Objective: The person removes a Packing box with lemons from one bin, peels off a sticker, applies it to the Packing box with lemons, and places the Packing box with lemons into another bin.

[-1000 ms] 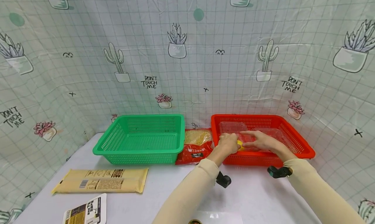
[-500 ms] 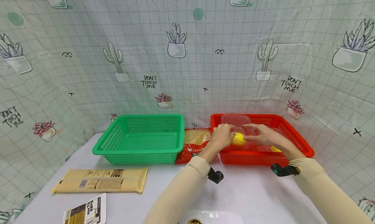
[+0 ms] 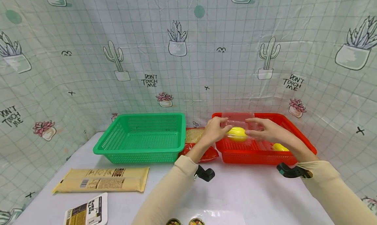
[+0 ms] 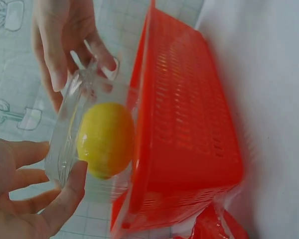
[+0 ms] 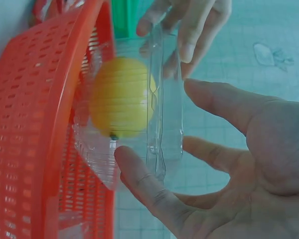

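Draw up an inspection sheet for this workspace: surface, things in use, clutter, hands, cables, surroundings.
Surface: white table.
Things in use: clear plastic box with a yellow fruit in it, held over the red basket; a second yellow fruit lies in that basket.
Clutter: green basket on the left; red packet between the baskets; long yellow packet and flat pack at front left.
Hands: left hand and right hand grip opposite sides of the box.
Cables: nothing seen.
Surroundings: hanging sheet printed with potted plants.
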A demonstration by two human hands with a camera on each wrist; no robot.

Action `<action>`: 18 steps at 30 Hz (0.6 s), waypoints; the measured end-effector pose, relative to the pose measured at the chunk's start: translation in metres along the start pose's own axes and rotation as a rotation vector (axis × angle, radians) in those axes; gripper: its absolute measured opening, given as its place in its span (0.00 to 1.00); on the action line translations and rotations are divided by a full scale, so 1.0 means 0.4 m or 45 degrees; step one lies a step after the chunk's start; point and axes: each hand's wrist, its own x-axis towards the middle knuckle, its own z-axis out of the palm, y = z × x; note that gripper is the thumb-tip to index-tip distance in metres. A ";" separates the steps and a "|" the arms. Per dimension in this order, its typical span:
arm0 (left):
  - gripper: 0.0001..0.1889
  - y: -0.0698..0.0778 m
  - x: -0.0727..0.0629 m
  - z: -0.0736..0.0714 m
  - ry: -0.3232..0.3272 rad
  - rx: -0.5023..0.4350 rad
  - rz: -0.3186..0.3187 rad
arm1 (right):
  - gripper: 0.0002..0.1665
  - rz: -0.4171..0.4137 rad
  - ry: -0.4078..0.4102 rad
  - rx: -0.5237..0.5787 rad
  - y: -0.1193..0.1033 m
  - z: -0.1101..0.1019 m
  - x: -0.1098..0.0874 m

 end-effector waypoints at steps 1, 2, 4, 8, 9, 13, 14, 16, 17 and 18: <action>0.24 -0.001 -0.003 -0.007 -0.020 -0.040 -0.016 | 0.40 0.007 0.004 0.001 -0.005 0.000 -0.001; 0.24 -0.002 -0.006 -0.015 -0.035 -0.080 -0.026 | 0.41 0.012 0.007 0.008 -0.009 0.000 -0.002; 0.25 -0.005 -0.013 -0.032 -0.068 -0.164 -0.045 | 0.42 0.027 0.025 0.021 -0.018 0.000 -0.003; 0.25 -0.008 -0.030 -0.071 -0.143 -0.249 -0.059 | 0.45 0.084 0.068 0.036 -0.035 -0.001 -0.003; 0.26 -0.010 -0.034 -0.080 -0.162 -0.255 -0.062 | 0.45 0.101 0.079 0.039 -0.039 -0.002 -0.003; 0.26 -0.021 -0.056 -0.112 -0.226 -0.270 -0.057 | 0.47 0.144 0.108 0.089 -0.055 -0.003 -0.001; 0.26 -0.025 -0.061 -0.118 -0.241 -0.274 -0.048 | 0.47 0.151 0.113 0.109 -0.058 -0.003 0.000; 0.26 -0.032 -0.075 -0.133 -0.270 -0.290 -0.042 | 0.48 0.148 0.118 0.148 -0.059 -0.001 0.001; 0.26 -0.035 -0.082 -0.140 -0.284 -0.304 -0.036 | 0.48 0.140 0.118 0.166 -0.059 0.000 0.002; 0.26 -0.038 -0.090 -0.148 -0.300 -0.312 -0.029 | 0.48 0.134 0.119 0.185 -0.059 0.001 0.002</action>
